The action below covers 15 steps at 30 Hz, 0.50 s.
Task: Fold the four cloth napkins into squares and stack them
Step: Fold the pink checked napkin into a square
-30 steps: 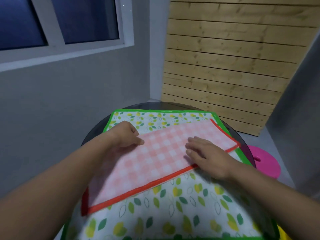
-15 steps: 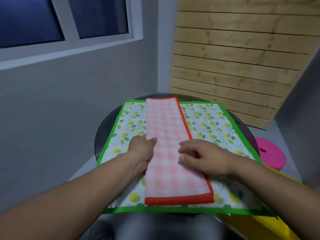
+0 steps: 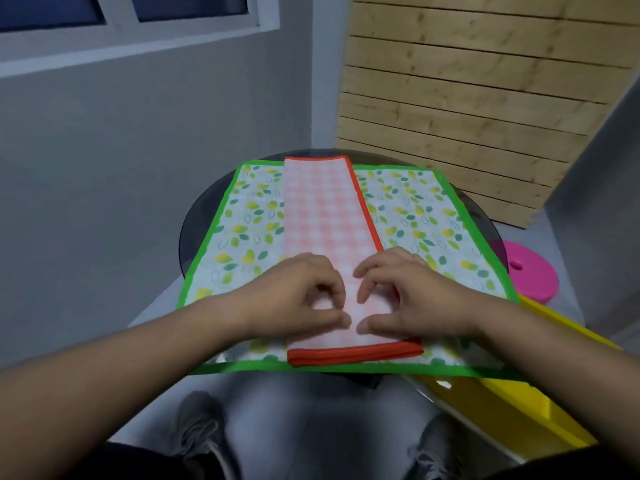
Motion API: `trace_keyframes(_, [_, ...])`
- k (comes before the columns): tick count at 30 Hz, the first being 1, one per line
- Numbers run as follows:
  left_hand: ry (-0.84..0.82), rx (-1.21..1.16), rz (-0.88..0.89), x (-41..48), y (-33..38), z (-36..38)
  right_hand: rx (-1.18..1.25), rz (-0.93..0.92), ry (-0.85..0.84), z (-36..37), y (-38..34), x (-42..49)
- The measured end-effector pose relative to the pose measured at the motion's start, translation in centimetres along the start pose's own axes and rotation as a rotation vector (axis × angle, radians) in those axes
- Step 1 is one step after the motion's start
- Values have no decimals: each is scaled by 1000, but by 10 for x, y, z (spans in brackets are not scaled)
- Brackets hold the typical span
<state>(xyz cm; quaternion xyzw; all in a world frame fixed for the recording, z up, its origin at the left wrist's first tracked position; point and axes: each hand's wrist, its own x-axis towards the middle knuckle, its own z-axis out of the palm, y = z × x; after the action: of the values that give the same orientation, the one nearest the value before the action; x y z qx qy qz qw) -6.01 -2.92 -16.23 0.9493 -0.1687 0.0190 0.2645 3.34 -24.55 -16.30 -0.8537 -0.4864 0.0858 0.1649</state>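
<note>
A pink checked napkin (image 3: 325, 216) with a red border lies folded into a long narrow strip that runs away from me. It rests on a spread white leaf-print napkin (image 3: 426, 216) with a green border. My left hand (image 3: 298, 292) and my right hand (image 3: 412, 292) sit side by side on the strip's near end. Their fingers are curled and their thumbs point toward each other, pinching the cloth. No other napkins are visible.
Both cloths cover a round dark glass table (image 3: 194, 216). A pink round stool (image 3: 530, 275) stands to the right, with a yellow plastic piece (image 3: 512, 410) nearer me. A grey wall is on the left and a wooden slat panel (image 3: 467, 98) behind. My knees are under the table's near edge.
The pink strip turned from lying diagonally to pointing straight away from me. Both hands slid toward its near end and curled their fingers onto the cloth.
</note>
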Motion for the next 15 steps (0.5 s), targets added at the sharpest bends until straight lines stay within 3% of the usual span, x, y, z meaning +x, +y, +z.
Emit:
trace_keyframes(4, [-94, 14, -7, -16, -2, 20, 183, -71, -28, 1, -13, -11])
trace_keyframes(15, [-83, -94, -100, -29, 3, 25, 124, -43, -112, 19, -17, -26])
